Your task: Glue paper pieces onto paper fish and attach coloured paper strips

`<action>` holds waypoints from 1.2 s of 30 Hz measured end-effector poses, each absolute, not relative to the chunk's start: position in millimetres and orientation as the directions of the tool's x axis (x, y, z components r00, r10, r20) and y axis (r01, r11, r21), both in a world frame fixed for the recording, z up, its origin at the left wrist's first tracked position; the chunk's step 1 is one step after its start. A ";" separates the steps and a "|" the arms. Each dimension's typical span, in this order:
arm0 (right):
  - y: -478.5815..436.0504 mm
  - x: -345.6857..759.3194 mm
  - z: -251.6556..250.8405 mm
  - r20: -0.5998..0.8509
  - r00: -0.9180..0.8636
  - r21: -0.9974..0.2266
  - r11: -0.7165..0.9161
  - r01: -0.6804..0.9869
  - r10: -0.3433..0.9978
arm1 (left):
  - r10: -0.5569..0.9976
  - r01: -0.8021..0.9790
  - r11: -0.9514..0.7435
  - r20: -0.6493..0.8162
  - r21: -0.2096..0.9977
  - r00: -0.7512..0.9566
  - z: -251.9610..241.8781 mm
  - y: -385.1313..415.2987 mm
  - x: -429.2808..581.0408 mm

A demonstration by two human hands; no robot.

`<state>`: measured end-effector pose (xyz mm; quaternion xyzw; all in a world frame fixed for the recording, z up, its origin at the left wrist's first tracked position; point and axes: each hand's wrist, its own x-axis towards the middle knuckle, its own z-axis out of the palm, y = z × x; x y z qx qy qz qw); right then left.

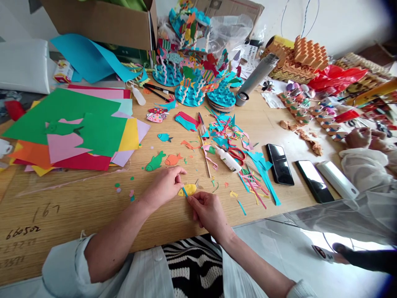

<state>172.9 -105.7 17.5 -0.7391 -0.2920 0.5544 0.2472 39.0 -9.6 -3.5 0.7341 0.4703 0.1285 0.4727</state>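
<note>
Left hand [163, 186] curled over the worktop [77, 207], fingertips at the upper edge of a yellow paper fish [187, 190]; cannot tell whether it grips or only touches. Right hand [209, 213] nearly closed, thumb and fingers pinching the lower end of a narrow blue paper strip [185, 191] against the fish.

Fish lies flat near the worktop's front edge, between the hands. Long axis runs almost left-right, rising slightly to the right: rounded end left, small tail right.

Just above: green paper fish [155, 161], orange paper fish [173, 159]. To the right: white glue bottle [228, 159] on its side, red-handled scissors [237, 155], paper offcuts [259, 182].

Handwriting in dark marker on worktop, lower left: "167" [46, 212], "660502" [23, 232]; fainter lines below unreadable. Second person's hands [366, 138] at far right, among folded paper pieces.
</note>
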 end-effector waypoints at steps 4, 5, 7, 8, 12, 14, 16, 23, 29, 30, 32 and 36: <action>-104.8 172.5 19.4 -0.676 0.210 -0.689 -0.707 0.160 0.706 | 0.814 0.565 -0.121 -0.245 0.816 0.527 -5.9 -11.2 39.3; -104.8 172.6 19.5 -0.677 0.211 -0.687 -0.708 0.161 0.705 | 0.814 0.568 -0.128 -0.241 0.813 0.528 -6.4 -11.7 39.3; -105.2 172.9 19.3 -0.682 0.213 -0.682 -0.714 0.161 0.700 | 0.817 0.579 -0.145 -0.234 0.802 0.528 -6.6 -12.6 39.4; -105.4 173.1 19.0 -0.683 0.213 -0.681 -0.715 0.161 0.699 | 0.818 0.583 -0.152 -0.229 0.798 0.527 -6.6 -12.9 39.6; -106.0 173.3 17.9 -0.680 0.209 -0.683 -0.711 0.167 0.703 | 0.824 0.590 -0.170 -0.214 0.789 0.524 -5.8 -13.6 40.1; -105.6 173.0 18.2 -0.679 0.210 -0.683 -0.710 0.170 0.703 | 0.826 0.596 -0.180 -0.209 0.782 0.524 -5.3 -13.9 40.1; -105.2 172.6 19.1 -0.683 0.213 -0.678 -0.715 0.171 0.699 | 0.824 0.604 -0.186 -0.211 0.775 0.525 -4.3 -14.2 40.0; -105.5 172.4 20.4 -0.688 0.216 -0.673 -0.720 0.167 0.693 | 0.820 0.608 -0.192 -0.215 0.770 0.531 -2.4 -14.2 40.2; -105.5 173.0 18.8 -0.684 0.210 -0.680 -0.714 0.166 0.699 | 0.823 0.611 -0.194 -0.211 0.768 0.527 -3.7 -15.4 40.1; -105.3 173.0 18.9 -0.686 0.209 -0.679 -0.716 0.164 0.697 | 0.823 0.612 -0.192 -0.214 0.767 0.526 -3.9 -15.5 40.1; -104.9 172.9 19.5 -0.691 0.209 -0.675 -0.721 0.155 0.692 | 0.823 0.612 -0.190 -0.215 0.767 0.525 -4.6 -15.6 40.1; -104.5 172.9 20.2 -0.690 0.209 -0.677 -0.720 0.152 0.693 | 0.826 0.610 -0.184 -0.215 0.770 0.521 -5.0 -14.5 40.3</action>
